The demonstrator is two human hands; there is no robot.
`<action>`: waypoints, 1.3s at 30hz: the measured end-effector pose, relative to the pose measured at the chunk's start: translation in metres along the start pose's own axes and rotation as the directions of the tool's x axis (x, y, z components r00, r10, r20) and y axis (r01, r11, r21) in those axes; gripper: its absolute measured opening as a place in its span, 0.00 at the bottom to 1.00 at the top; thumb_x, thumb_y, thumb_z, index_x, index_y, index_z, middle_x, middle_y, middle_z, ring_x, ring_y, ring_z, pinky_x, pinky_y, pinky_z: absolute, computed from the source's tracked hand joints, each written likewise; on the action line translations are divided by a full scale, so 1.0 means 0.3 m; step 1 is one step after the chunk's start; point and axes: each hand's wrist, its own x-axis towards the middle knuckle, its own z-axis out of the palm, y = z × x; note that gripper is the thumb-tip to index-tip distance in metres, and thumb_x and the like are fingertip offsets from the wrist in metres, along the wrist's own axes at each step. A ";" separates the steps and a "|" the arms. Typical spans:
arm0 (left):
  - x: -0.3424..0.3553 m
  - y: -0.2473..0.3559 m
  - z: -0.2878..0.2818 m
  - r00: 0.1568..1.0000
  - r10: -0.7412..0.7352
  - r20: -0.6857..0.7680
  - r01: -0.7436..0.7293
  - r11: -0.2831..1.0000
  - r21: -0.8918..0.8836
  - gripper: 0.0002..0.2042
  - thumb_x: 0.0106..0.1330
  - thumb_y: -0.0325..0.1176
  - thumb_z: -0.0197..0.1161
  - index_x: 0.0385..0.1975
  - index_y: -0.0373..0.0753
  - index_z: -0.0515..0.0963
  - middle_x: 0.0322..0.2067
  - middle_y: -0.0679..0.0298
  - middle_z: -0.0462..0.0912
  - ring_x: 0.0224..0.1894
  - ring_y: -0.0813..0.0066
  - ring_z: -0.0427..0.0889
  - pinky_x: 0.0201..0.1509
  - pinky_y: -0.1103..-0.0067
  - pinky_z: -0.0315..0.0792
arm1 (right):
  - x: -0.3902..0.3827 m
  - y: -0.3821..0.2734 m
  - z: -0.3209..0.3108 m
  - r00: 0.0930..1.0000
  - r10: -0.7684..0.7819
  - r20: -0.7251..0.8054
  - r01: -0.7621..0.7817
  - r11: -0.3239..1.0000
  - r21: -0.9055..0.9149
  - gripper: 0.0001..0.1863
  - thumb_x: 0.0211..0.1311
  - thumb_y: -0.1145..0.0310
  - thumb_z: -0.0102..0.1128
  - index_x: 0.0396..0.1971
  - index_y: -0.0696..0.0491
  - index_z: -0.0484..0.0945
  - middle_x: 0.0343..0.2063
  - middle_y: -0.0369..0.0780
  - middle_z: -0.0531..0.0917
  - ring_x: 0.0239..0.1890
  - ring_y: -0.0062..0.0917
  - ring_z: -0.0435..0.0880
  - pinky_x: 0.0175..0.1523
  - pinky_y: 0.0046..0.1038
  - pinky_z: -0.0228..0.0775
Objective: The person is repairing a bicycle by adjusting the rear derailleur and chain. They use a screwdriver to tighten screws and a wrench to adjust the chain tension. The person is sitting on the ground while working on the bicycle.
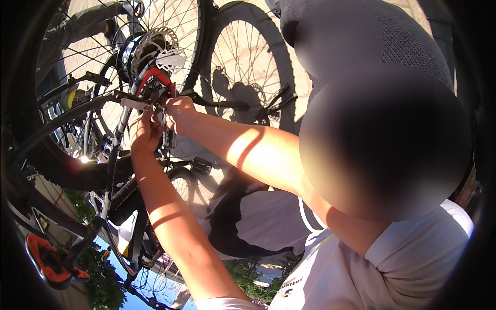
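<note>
Both of my hands are at the rear end of a bicycle, just below its wheel hub. My left hand [145, 129] has its fingers bent up against the frame, beside a flat pale strip [135, 104]; whether it grips that strip is unclear. My right hand [180, 112] is closed, fingers curled at a small metal part that they mostly hide. Just above the hands is a red angled piece [155, 78] on the frame. A silver brake disc [155, 47] sits on the hub above it. A dark derailleur-like part [169, 138] hangs below my right hand.
The spoked wheel's black tyre [204, 51] rises close to my hands. A pedal [201, 165] juts out below my right forearm. A red and black saddle [49, 261] is at lower left. A person in a grey knit top [418, 49] is close on the right. Wheel-shaped shadows lie on the paving [243, 49].
</note>
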 end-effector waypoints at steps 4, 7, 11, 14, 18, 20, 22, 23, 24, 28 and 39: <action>-0.055 0.022 0.073 0.994 0.113 -0.002 -0.113 0.990 -0.085 0.07 0.65 0.33 0.57 0.36 0.37 0.76 0.25 0.64 0.76 0.25 0.72 0.76 0.32 0.79 0.76 | 0.018 -0.035 -0.011 0.992 -0.119 0.050 0.119 0.993 -0.010 0.13 0.59 0.79 0.47 0.15 0.55 0.70 0.10 0.38 0.67 0.08 0.22 0.60 0.13 0.27 0.48; -0.087 0.008 0.014 0.975 0.175 0.134 -0.152 0.975 -0.164 0.09 0.64 0.30 0.58 0.40 0.34 0.75 0.34 0.57 0.80 0.36 0.65 0.80 0.44 0.73 0.79 | 0.032 -0.027 -0.015 0.995 -0.063 0.078 0.058 0.996 0.071 0.14 0.59 0.77 0.49 0.13 0.54 0.68 0.09 0.37 0.66 0.07 0.21 0.59 0.13 0.26 0.47; -0.125 -0.082 -0.026 0.920 0.350 0.178 -0.245 0.867 -0.435 0.07 0.63 0.25 0.57 0.39 0.34 0.74 0.39 0.53 0.80 0.42 0.65 0.81 0.47 0.74 0.78 | 0.029 -0.007 -0.018 0.997 0.036 0.064 -0.044 0.991 0.129 0.16 0.59 0.76 0.50 0.11 0.52 0.67 0.08 0.35 0.64 0.06 0.19 0.57 0.13 0.24 0.45; -0.133 -0.187 -0.018 0.883 0.438 0.167 -0.230 0.715 -0.660 0.07 0.63 0.20 0.55 0.40 0.35 0.73 0.43 0.54 0.77 0.44 0.67 0.79 0.49 0.78 0.77 | 0.042 -0.008 -0.030 0.993 0.047 0.113 -0.059 0.993 0.104 0.15 0.60 0.75 0.50 0.13 0.51 0.68 0.09 0.33 0.63 0.07 0.18 0.56 0.14 0.24 0.45; -0.121 -0.288 0.064 0.878 0.442 0.181 -0.240 0.735 -0.634 0.20 0.61 0.21 0.55 0.54 0.37 0.69 0.42 0.57 0.76 0.41 0.69 0.78 0.49 0.76 0.75 | 0.098 -0.077 -0.054 0.979 0.080 0.185 -0.077 0.997 -0.026 0.08 0.54 0.69 0.49 0.17 0.45 0.69 0.14 0.30 0.67 0.14 0.18 0.65 0.17 0.26 0.50; -0.146 -0.394 0.004 0.935 0.342 0.091 -0.218 0.758 -0.614 0.21 0.61 0.20 0.56 0.55 0.35 0.67 0.39 0.58 0.77 0.40 0.70 0.78 0.47 0.76 0.76 | 0.087 -0.047 -0.043 0.971 0.158 0.181 -0.139 0.984 -0.115 0.06 0.53 0.66 0.48 0.18 0.43 0.66 0.15 0.29 0.67 0.15 0.18 0.64 0.17 0.26 0.51; -0.131 -0.516 -0.031 0.962 0.253 0.099 -0.163 0.829 -0.535 0.19 0.62 0.23 0.57 0.54 0.31 0.68 0.35 0.60 0.77 0.38 0.71 0.79 0.45 0.75 0.77 | 0.065 -0.024 -0.026 0.972 0.186 0.142 -0.163 0.974 -0.158 0.08 0.53 0.65 0.45 0.17 0.43 0.63 0.13 0.29 0.62 0.13 0.19 0.57 0.17 0.24 0.48; -0.120 -0.583 -0.033 0.980 0.169 0.109 -0.101 0.883 -0.459 0.17 0.62 0.23 0.58 0.52 0.31 0.70 0.34 0.61 0.78 0.36 0.71 0.79 0.44 0.75 0.78 | 0.065 -0.004 -0.019 0.970 0.204 0.129 -0.179 0.967 -0.181 0.09 0.54 0.65 0.44 0.16 0.43 0.61 0.12 0.29 0.60 0.11 0.19 0.54 0.17 0.24 0.47; -0.073 -0.603 0.016 0.983 0.102 0.150 -0.040 0.928 -0.370 0.16 0.62 0.23 0.58 0.50 0.32 0.72 0.33 0.61 0.78 0.35 0.70 0.80 0.43 0.75 0.78 | 0.085 -0.035 -0.028 0.966 0.163 0.199 -0.136 0.980 -0.144 0.11 0.56 0.66 0.42 0.16 0.44 0.58 0.11 0.29 0.58 0.10 0.18 0.51 0.17 0.25 0.45; 0.058 -0.710 0.203 0.945 -0.148 0.292 0.240 0.919 -0.314 0.11 0.63 0.25 0.58 0.44 0.32 0.76 0.34 0.62 0.80 0.33 0.72 0.80 0.40 0.78 0.78 | 0.009 -0.092 0.010 0.991 0.137 0.006 -0.132 0.963 -0.237 0.16 0.60 0.70 0.41 0.12 0.46 0.57 0.09 0.31 0.58 0.11 0.20 0.50 0.18 0.25 0.43; 0.147 -0.718 0.644 0.982 -0.058 0.179 0.044 0.996 0.083 0.09 0.62 0.32 0.59 0.37 0.33 0.77 0.30 0.64 0.80 0.30 0.76 0.78 0.36 0.79 0.75 | 0.014 -0.109 -0.005 0.987 0.160 0.015 -0.152 0.959 -0.240 0.12 0.61 0.75 0.39 0.17 0.48 0.59 0.10 0.32 0.58 0.11 0.19 0.51 0.18 0.25 0.44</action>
